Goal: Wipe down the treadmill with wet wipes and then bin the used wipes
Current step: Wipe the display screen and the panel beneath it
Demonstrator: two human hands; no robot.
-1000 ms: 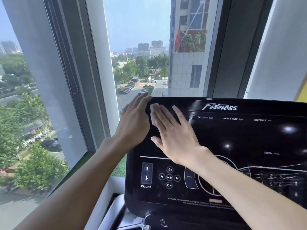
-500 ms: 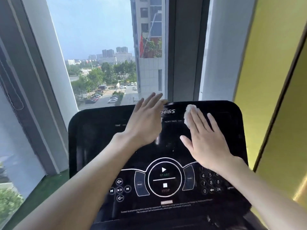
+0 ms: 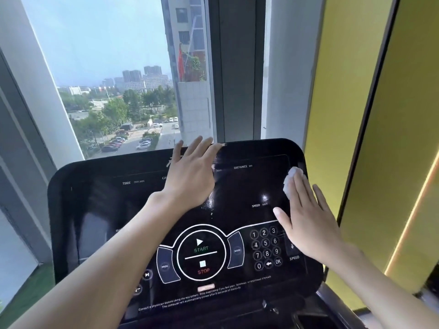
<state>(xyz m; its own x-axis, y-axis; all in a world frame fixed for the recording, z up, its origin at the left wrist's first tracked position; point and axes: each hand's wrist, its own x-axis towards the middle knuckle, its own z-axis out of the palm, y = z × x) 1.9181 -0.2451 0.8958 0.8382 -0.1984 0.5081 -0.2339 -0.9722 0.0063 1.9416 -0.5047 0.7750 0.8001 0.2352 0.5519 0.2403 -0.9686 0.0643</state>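
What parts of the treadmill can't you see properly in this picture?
All from the head view:
- Most of the wipe: under the fingers of the right hand.
- Lettering at the console top: covered by the left hand.
- Small print along the bottom: blurred.
- Running belt: cut off by the bottom edge.
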